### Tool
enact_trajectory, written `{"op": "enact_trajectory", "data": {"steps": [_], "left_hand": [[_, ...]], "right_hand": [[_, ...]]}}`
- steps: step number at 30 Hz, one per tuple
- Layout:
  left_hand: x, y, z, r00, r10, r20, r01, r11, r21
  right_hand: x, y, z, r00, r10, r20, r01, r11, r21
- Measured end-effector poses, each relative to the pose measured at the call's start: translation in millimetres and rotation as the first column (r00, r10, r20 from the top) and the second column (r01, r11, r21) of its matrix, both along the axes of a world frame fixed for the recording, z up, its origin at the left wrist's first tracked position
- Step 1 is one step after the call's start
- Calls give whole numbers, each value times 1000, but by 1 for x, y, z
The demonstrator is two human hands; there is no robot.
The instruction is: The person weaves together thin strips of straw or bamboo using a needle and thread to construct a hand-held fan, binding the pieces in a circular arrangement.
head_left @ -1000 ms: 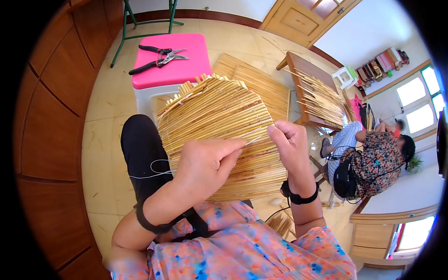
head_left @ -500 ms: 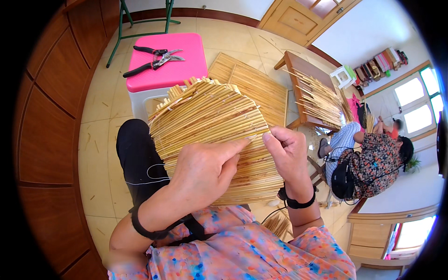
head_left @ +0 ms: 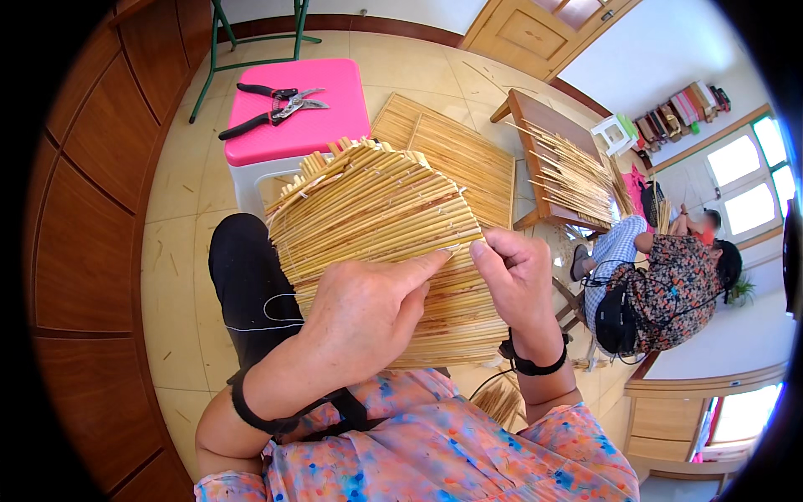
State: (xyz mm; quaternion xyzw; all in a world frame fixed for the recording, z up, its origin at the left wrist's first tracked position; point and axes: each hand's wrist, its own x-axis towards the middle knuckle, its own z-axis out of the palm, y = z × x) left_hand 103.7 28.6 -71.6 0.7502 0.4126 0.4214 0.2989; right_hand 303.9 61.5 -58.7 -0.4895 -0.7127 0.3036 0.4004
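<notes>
A rounded panel of stitched straw-coloured stalks (head_left: 376, 209) lies over my lap, with uneven stalk ends along its far edge. My left hand (head_left: 364, 305) rests on it, index finger stretched toward the right edge and the other fingers curled under; what they hold, if anything, is hidden. Close to that fingertip, my right hand (head_left: 519, 272) is closed at the panel's right edge, thumb against the bent index finger. Whatever it pinches is too small to make out. A thin white string (head_left: 266, 328) crosses my dark trouser leg toward the panel.
Black-handled pruning shears (head_left: 272, 109) lie on a pink-topped stool (head_left: 335, 79) beyond the panel. A flat slatted board (head_left: 468, 159) is on the floor. Loose stalks (head_left: 573, 180) cover a low brown table (head_left: 544, 117). At right another person (head_left: 669, 289) sits bent over.
Almost nothing differs. My left hand's index fingertip has shifted very slightly right and up, toward my right thumb; the panel stays in place.
</notes>
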Motion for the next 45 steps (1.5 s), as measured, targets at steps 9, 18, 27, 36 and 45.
{"op": "enact_trajectory", "data": {"steps": [9, 18, 27, 36, 45], "left_hand": [[-7, 1, 18, 998, -19, -68, 16, 999, -49], [-13, 3, 20, 998, -35, -61, 33, 999, -36], [-16, 3, 21, 996, -42, -82, 41, 999, -13], [-17, 0, 26, 996, -26, -85, 26, 1000, -1], [-25, -10, 52, 967, 73, -243, -72, 997, 10]], "right_hand": [[-2, -3, 6, 1000, 9, 28, -10, 999, 33], [-5, -4, 14, 998, 25, 56, -27, 999, 33], [-5, -5, 15, 998, 38, 50, -40, 999, 23], [-9, -7, 19, 998, 31, 57, -33, 999, 27], [-32, -13, 24, 990, 6, 141, -35, 980, 198]]}}
